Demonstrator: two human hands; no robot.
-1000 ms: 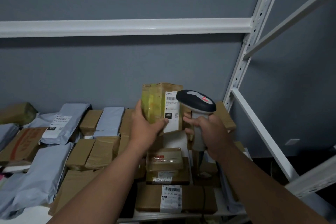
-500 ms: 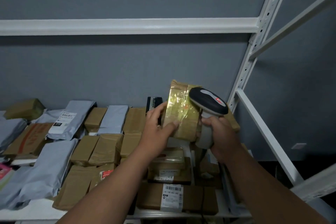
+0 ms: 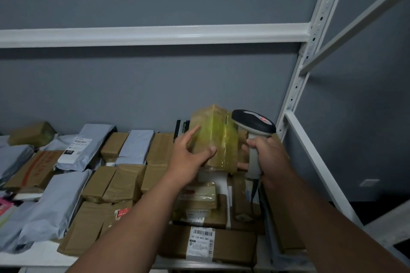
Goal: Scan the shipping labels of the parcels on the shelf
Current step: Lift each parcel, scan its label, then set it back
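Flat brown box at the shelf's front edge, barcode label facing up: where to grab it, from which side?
Probably grip the brown box across its short width, right of its barcode label, coming from above and the front: it lies flat, other parcels crowd behind, the front edge is open.

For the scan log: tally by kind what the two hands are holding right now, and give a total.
Barcode scanner, gripped by the right hand: 1
Tape-wrapped parcel, held by the left hand: 1
Total: 2
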